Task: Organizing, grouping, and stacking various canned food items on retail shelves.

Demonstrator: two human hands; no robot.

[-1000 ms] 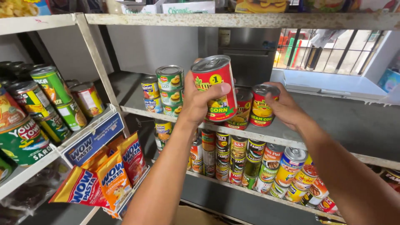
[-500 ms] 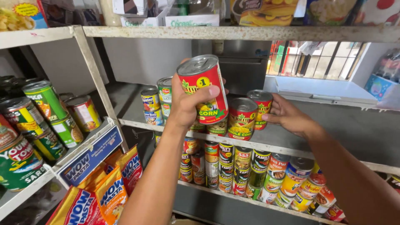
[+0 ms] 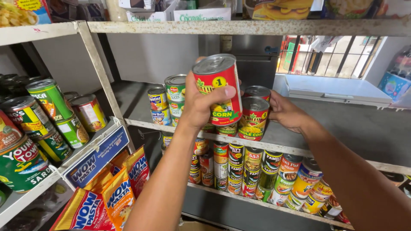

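One corn can (image 3: 218, 90) (sealed) in left hand (image 3: 201, 102)

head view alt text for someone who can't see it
A left hand lifts a red corn can before a metal shelf, while the right hand touches a matching can standing there. More cans fill the shelf below.

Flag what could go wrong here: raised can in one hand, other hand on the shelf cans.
1. The left hand holds the red corn can tilted, above the shelf; if the grip slips it may drop onto the cans below.
2. The right hand presses a red can on the shelf near the shelf edge; a nudge could tip it off.
3. The stacked green cans stand close beside; a swing might topple them.
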